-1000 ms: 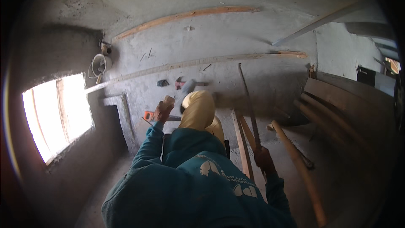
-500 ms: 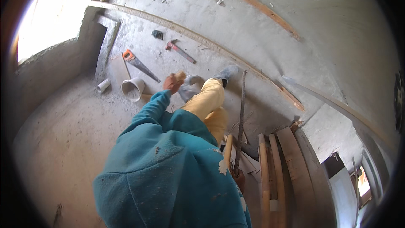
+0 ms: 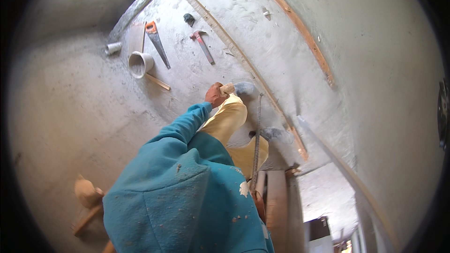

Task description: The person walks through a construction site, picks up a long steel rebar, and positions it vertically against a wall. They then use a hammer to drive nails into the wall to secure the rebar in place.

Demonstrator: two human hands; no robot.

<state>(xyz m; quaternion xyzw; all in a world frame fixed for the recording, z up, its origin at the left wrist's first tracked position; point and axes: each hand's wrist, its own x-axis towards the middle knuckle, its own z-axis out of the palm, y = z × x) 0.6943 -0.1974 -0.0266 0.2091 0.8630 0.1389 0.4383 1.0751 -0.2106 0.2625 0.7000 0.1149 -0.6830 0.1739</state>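
In front of my knee, my left hand [image 3: 214,95] is closed around a small pale wood block [image 3: 227,88]. Low at my right side, partly hidden by the teal sleeve, my right hand [image 3: 259,204] grips a long dark ribbed steel bar [image 3: 257,136]. The bar slants up from that hand past my legs, its far end near my shoes. Ahead on the concrete floor lie a red-headed claw hammer [image 3: 202,47] and a handsaw [image 3: 158,44] with an orange handle.
A white bucket [image 3: 148,61] stands at the left, beside a short wood strip [image 3: 158,82] and a flat board [image 3: 136,37]. A long batten [image 3: 225,37] crosses the floor ahead; another [image 3: 295,16] lies along the wall. Boards [image 3: 276,197] lie at lower right.
The view has swung right, and my legs have stepped into a new stance. My left hand, still with the block, now sits closer to my knee. The bar stays in my right hand.
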